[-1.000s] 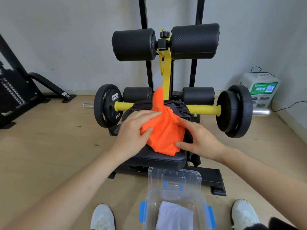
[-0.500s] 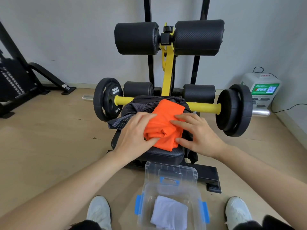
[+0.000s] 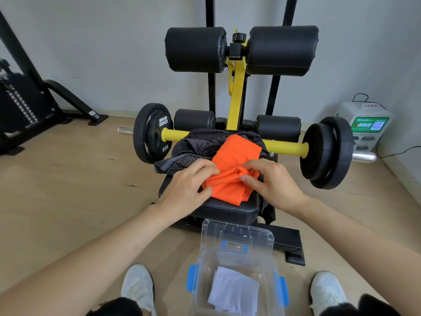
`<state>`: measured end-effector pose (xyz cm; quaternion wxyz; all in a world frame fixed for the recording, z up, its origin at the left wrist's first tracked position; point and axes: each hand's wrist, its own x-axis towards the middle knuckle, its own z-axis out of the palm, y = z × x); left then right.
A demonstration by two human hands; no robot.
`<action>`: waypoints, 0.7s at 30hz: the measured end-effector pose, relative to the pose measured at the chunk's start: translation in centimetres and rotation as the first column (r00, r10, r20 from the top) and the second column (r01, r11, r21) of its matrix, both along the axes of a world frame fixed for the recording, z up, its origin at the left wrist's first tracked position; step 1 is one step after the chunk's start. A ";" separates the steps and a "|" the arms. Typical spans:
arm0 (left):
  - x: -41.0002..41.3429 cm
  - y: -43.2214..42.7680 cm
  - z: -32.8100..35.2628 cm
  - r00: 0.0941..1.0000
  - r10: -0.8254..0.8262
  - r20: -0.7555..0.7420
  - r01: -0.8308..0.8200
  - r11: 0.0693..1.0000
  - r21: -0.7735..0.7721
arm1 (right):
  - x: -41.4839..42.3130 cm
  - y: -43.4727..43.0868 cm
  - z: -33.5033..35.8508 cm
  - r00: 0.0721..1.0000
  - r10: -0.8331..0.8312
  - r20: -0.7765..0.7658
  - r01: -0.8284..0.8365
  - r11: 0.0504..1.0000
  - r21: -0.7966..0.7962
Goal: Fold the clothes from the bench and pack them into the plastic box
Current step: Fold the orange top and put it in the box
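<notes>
- At the person's feet the clear plastic box (image 3: 237, 256) stands open on the floor between white shoes (image 3: 136, 283), with a folded white cloth (image 3: 234, 290) lying inside
- Just beyond it is the bench (image 3: 227, 210), its black pad carrying the clothes
- The left hand (image 3: 191, 185) grips the near left edge of the orange garment (image 3: 237, 153), fingers curled into the cloth
- The right hand (image 3: 273, 181) pinches a raised fold of it between thumb and fingers
- The orange piece lies on dark mesh clothes (image 3: 200, 144) at the pad's far end
- Behind, a yellow bar (image 3: 284, 147) carries black weight plates at both ends
</notes>
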<state>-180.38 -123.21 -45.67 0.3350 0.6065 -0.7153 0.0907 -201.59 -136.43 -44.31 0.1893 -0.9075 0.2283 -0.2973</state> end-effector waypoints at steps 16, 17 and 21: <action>-1.9 -1.8 2.3 0.901 0.324 -0.289 -0.171 0.877 0.450 | -1.0 0.1 -1.2 0.987 0.104 -0.123 -0.109 0.994 -0.031; -2.0 -1.9 2.4 0.894 0.330 -0.303 -0.172 0.877 0.448 | -1.0 0.2 -1.0 0.987 0.092 -0.135 -0.101 0.993 -0.066; -2.8 -1.9 3.1 0.897 0.250 -0.365 -0.141 0.943 0.300 | -1.5 0.3 0.8 0.995 -0.002 -0.095 -0.023 0.965 -0.262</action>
